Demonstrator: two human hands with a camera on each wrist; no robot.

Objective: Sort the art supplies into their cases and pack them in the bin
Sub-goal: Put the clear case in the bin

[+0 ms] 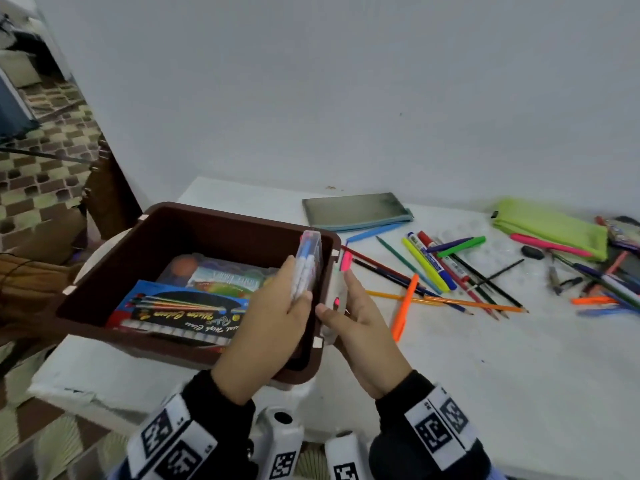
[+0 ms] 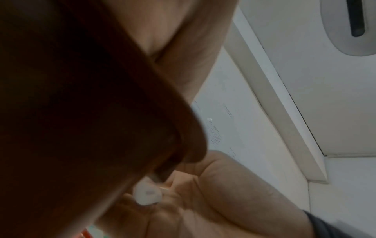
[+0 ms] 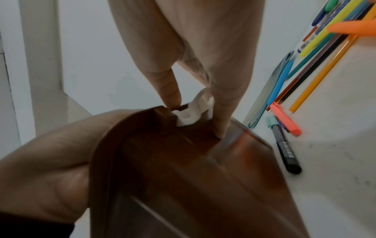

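The brown bin [image 1: 239,216] stands at the table's left, with a blue watercolour box [image 1: 180,313] and other packs inside. My left hand [image 1: 298,282] grips a clear case [image 1: 310,258] of blue and white markers, holding it upright over the bin's right rim. My right hand [image 1: 334,296] holds the bin's right wall at its white clip [image 3: 195,111], thumb against the rim and fingertips [image 3: 221,125] pressed on the edge beside it. In the left wrist view the dark bin wall [image 2: 81,112] fills most of the picture. Loose pens and pencils [image 1: 433,268] lie to the right.
A grey-green pouch [image 1: 356,211] lies behind the pens and a lime green pouch [image 1: 550,226] at the far right. An orange marker [image 1: 405,306], a pink marker [image 1: 345,261] and a black marker [image 3: 284,148] lie close to the bin. The wall runs along the table's back.
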